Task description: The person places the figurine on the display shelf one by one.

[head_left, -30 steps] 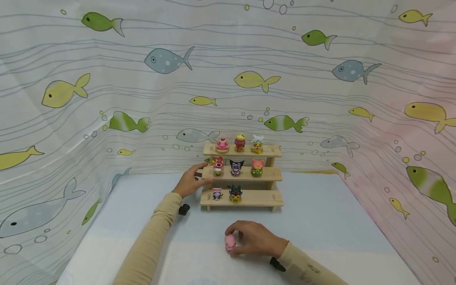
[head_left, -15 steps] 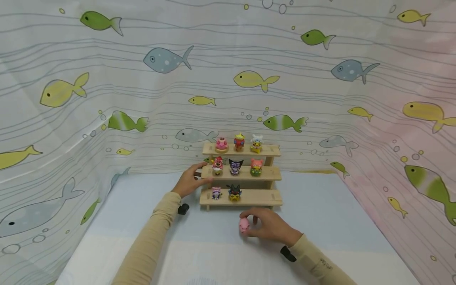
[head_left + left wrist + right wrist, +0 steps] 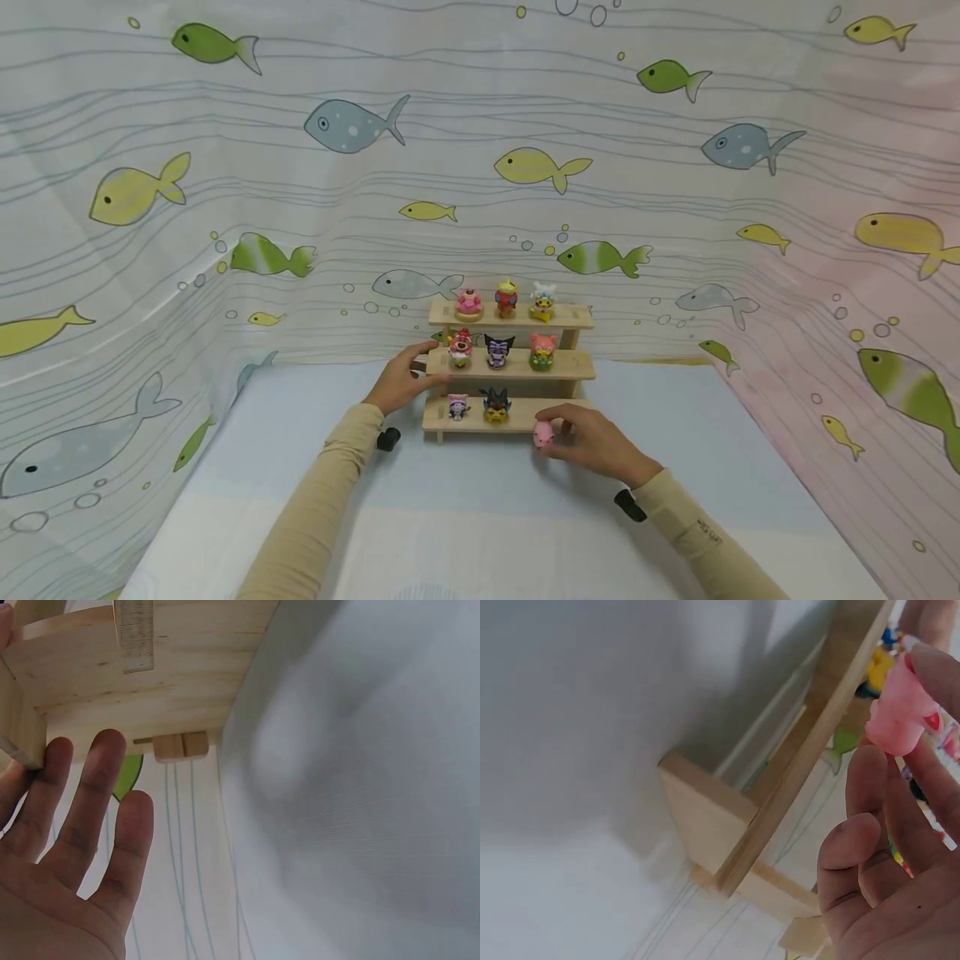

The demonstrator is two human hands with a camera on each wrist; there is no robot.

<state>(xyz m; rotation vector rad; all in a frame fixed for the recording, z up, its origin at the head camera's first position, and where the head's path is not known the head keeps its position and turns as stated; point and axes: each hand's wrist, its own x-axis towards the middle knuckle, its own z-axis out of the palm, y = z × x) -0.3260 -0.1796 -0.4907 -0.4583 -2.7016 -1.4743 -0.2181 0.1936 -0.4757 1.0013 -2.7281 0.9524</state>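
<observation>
pinching a small pink pig figure [image 3: 543,434] between thumb and fingertips, right hand [image 3: 592,446] hovered just in front of the right end of the lowest step of a three-step wooden stand [image 3: 558,414]. seen from the right wrist, same pig figure [image 3: 901,709] gripped at the fingertips [image 3: 934,664], close beside the stand's edge [image 3: 810,750], not yet resting on it. left hand [image 3: 399,383] laid against the left end of the middle step, fingers mostly straight, thumb over the step's front edge; in the left wrist view, fingers [image 3: 94,795] spread and relaxed beside the wooden side panel [image 3: 135,675], holding nothing. lowest step carried two figures: a small purple-and-pink one [image 3: 457,407] and a black-and-yellow one [image 3: 496,405], right part of that step bare. middle step carried three: a red-and-white one [image 3: 460,348], a dark purple one [image 3: 498,351], a pink-and-green one [image 3: 542,352]. top step carried three more: a pink one [image 3: 468,305], a red-and-blue one [image 3: 506,298], a white-and-yellow one [image 3: 542,302]. stand placed at the far side of a pale blue table [image 3: 675,450], backed by a fish-patterned curtain [image 3: 300,167]. both arms clad in beige sleeves [image 3: 322,500].
</observation>
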